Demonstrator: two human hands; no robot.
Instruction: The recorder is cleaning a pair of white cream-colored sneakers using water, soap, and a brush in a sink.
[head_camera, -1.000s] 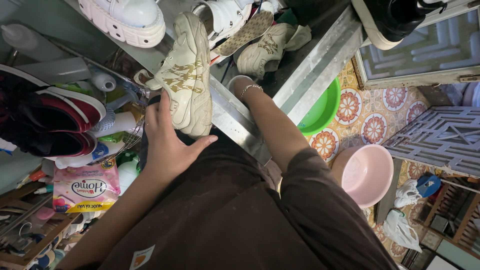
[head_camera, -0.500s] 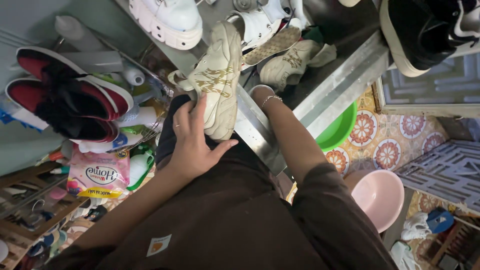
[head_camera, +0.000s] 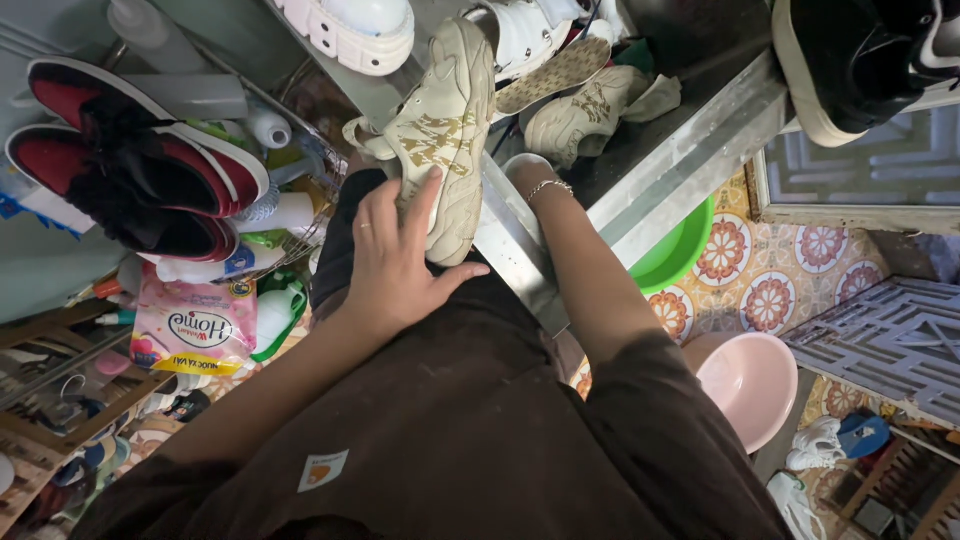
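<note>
While your left hand lies flat against the beige shoe, fingers spread and pressed on its side, thumb out beneath the lower end, it props the shoe more than clamps it.

- Beige shoe: stands on end against the metal edge of the worktop, long axis running up and away from you, tilted slightly right. It lies directly ahead of the left hand's fingertips, touching them.
- Right hand: hidden past the metal edge, just right of the shoe; only the wrist with its bracelet shows. Open or closed, you cannot tell.
- Nearer hand: the left, already on the shoe; the right wrist is close beside the shoe's lower end.
- Second beige shoe: up and right of the first, lying on its side on the worktop.
- Red-and-black shoes: well left of the beige shoe.
- Green basin and pink basin: right of the shoe, on the tiled floor.
</note>
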